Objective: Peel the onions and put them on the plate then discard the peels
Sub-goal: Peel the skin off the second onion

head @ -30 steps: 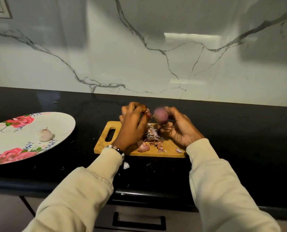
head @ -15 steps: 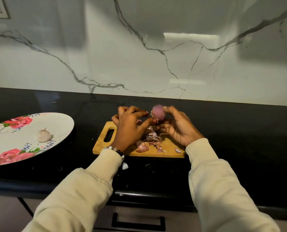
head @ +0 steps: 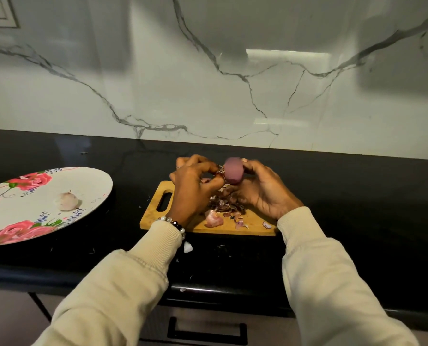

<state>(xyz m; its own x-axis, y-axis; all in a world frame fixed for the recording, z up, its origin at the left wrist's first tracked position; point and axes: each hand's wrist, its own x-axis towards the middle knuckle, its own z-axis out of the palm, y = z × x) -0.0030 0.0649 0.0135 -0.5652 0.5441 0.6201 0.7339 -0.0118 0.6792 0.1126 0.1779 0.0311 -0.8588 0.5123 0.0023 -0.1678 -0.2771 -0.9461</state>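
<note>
Both cream sleeves come in from the bottom edge, forearms angled inward so the hands meet above the cutting board [head: 155, 216]. Beaded bracelet [head: 173, 224] on left wrist, ring on one left finger.

Left hand [head: 193, 188]: back of hand to camera, fingers curled, thumb and fingertips pinching a bit of dry skin at the onion's left end. Right hand [head: 260, 193]: palm turned inward, fingers and thumb curled round the purple onion [head: 233, 170], holding it up off the board. Onion is motion-blurred, sits between the two hands, touching both, above the board's far edge.

Below the hands, a pile of peels [head: 229, 207] on the wooden board, mostly dark purple-brown scraps, plus a paler pink chunk near the front edge and a few small pieces to the right. One white scrap [head: 188, 247] lies off the board on the counter, just beside the left cuff.

Black glossy counter [head: 357, 208], small flecks scattered near the front edge. Dark drawer handle below the counter lip.

Left, well apart from the board: floral plate [head: 93, 186] with pink roses, one peeled pale onion [head: 66, 201] resting on it.

Far: white marble backsplash [head: 232, 83] with grey veins, light reflection on it. Framed panel at top-left corner.
</note>
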